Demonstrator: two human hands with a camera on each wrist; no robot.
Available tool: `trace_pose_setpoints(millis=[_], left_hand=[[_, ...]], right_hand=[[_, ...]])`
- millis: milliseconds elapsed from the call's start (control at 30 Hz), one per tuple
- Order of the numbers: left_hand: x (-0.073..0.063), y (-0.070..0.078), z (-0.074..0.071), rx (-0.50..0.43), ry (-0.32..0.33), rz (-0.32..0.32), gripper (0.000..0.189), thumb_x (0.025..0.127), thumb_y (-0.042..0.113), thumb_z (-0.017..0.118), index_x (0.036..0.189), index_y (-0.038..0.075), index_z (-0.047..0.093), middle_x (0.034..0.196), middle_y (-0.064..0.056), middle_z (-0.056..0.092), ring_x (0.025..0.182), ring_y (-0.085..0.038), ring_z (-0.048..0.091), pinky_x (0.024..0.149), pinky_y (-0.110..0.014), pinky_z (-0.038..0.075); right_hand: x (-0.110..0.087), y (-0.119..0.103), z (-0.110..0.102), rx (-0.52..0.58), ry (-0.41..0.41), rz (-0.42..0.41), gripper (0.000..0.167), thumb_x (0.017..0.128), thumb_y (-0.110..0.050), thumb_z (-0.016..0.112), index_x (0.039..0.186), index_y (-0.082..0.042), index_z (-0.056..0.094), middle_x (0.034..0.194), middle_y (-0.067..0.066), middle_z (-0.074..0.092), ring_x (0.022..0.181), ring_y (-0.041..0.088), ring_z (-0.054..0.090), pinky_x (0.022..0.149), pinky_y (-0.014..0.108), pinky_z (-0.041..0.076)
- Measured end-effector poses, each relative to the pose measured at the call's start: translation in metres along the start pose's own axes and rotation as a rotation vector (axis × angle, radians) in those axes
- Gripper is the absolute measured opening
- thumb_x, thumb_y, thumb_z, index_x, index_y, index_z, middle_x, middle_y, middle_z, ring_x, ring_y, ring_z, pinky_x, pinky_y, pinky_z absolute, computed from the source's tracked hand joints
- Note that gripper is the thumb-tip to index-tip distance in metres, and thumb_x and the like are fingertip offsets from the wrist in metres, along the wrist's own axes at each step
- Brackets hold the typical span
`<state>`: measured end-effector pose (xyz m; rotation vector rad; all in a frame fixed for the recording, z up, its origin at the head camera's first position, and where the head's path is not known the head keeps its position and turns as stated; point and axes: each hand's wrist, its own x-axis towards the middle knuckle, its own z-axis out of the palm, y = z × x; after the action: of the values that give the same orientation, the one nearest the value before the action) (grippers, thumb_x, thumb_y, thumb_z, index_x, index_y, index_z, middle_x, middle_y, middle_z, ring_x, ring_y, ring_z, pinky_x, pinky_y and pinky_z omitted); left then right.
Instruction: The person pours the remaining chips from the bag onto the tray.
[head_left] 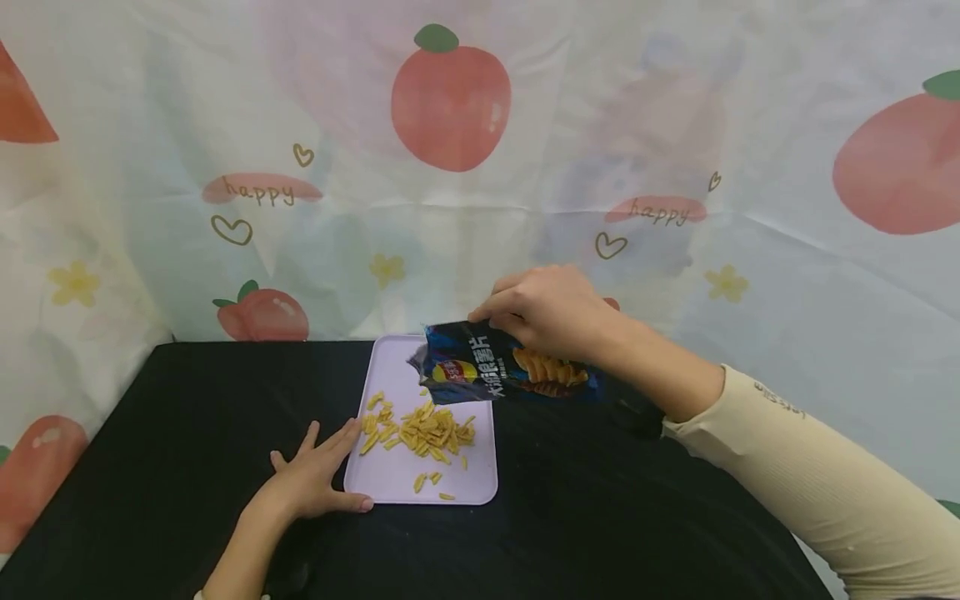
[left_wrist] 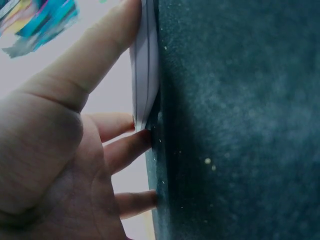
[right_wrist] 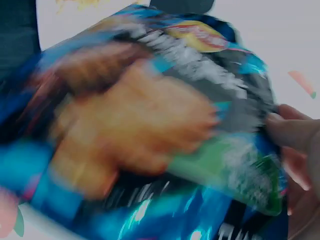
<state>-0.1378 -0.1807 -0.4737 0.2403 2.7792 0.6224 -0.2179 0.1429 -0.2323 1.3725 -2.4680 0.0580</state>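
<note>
My right hand (head_left: 551, 308) pinches the upper edge of a dark blue chip bag (head_left: 502, 367), holding it sideways above a pale purple tray (head_left: 480, 487). The bag's torn end points left; in the right wrist view the bag (right_wrist: 135, 115) is blurred and fills most of the picture. Yellow ridged chips (head_left: 431, 429) lie heaped on the tray, with a few scattered pieces near its front. With fingers spread, my left hand (head_left: 311, 479) rests against the tray's left edge. The left wrist view shows its thumb touching the tray's side (left_wrist: 145, 65).
A black cloth (head_left: 202, 450) covers the table under the tray. Behind it hangs a pale curtain (head_left: 480, 242) printed with fruit, hearts and lettering. Small crumbs (left_wrist: 209, 162) dot the cloth in the left wrist view.
</note>
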Motion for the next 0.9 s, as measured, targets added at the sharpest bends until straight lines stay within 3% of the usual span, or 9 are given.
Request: trace_pose_setpoints(millis=[133, 300, 400, 533, 700, 800, 900], left_hand=[[0.0, 0.0, 0.0, 0.0, -0.002, -0.007, 0.123, 0.062, 0.068, 0.082, 0.159, 0.019, 0.026, 0.164, -0.009, 0.027, 0.146, -0.058, 0.007, 0.09, -0.091, 0.0], [0.002, 0.001, 0.0, -0.005, 0.001, -0.004, 0.123, 0.062, 0.069, 0.081, 0.159, 0.019, 0.026, 0.165, -0.008, 0.026, 0.147, -0.058, 0.006, 0.091, -0.091, -0.001], [0.003, 0.001, 0.0, -0.006, 0.005, -0.001, 0.123, 0.062, 0.069, 0.081, 0.159, 0.019, 0.026, 0.165, -0.008, 0.026, 0.147, -0.057, 0.005, 0.092, -0.09, -0.001], [0.004, 0.003, -0.001, -0.006, 0.004, 0.01, 0.122, 0.062, 0.068, 0.082, 0.159, 0.018, 0.026, 0.164, -0.009, 0.027, 0.147, -0.056, 0.005, 0.092, -0.09, -0.001], [0.003, 0.002, -0.001, -0.005, 0.0, 0.01, 0.123, 0.062, 0.068, 0.082, 0.159, 0.018, 0.026, 0.164, -0.009, 0.027, 0.147, -0.056, 0.005, 0.092, -0.09, -0.001], [0.003, 0.001, 0.0, -0.005, 0.005, 0.01, 0.123, 0.061, 0.068, 0.082, 0.159, 0.018, 0.026, 0.164, -0.009, 0.027, 0.147, -0.057, 0.006, 0.091, -0.091, -0.001], [0.002, -0.001, 0.001, -0.004, 0.007, 0.011, 0.124, 0.061, 0.068, 0.082, 0.159, 0.018, 0.026, 0.164, -0.009, 0.026, 0.146, -0.058, 0.006, 0.09, -0.091, 0.0]], right_hand=[[-0.006, 0.005, 0.002, 0.032, 0.022, 0.023, 0.022, 0.095, -0.015, 0.069, 0.111, -0.026, 0.078, 0.095, -0.006, 0.074, 0.066, 0.011, 0.062, 0.05, 0.027, 0.041], [-0.03, 0.021, 0.013, 0.209, 0.137, 0.133, 0.023, 0.092, -0.011, 0.072, 0.113, -0.019, 0.077, 0.102, -0.001, 0.076, 0.079, 0.013, 0.069, 0.065, 0.031, 0.054], [-0.059, 0.03, 0.029, 0.375, 0.262, 0.326, 0.024, 0.093, -0.012, 0.071, 0.116, -0.017, 0.076, 0.108, 0.003, 0.075, 0.082, 0.011, 0.071, 0.066, 0.028, 0.055], [-0.107, 0.034, 0.068, 0.649, 0.466, 0.672, 0.028, 0.096, -0.015, 0.068, 0.124, -0.01, 0.071, 0.116, 0.008, 0.071, 0.088, 0.003, 0.069, 0.073, 0.018, 0.054], [-0.152, 0.028, 0.125, 0.911, 0.664, 1.092, 0.037, 0.096, -0.015, 0.069, 0.132, -0.009, 0.065, 0.116, -0.003, 0.067, 0.101, 0.002, 0.064, 0.081, 0.013, 0.052], [-0.171, 0.029, 0.155, 0.969, 0.698, 1.288, 0.04, 0.096, -0.015, 0.068, 0.136, -0.014, 0.063, 0.117, -0.006, 0.064, 0.107, 0.004, 0.057, 0.083, 0.011, 0.048], [-0.185, 0.031, 0.178, 0.947, 0.638, 1.393, 0.041, 0.098, -0.013, 0.064, 0.139, -0.015, 0.059, 0.126, 0.001, 0.061, 0.114, 0.011, 0.051, 0.089, 0.016, 0.045]])
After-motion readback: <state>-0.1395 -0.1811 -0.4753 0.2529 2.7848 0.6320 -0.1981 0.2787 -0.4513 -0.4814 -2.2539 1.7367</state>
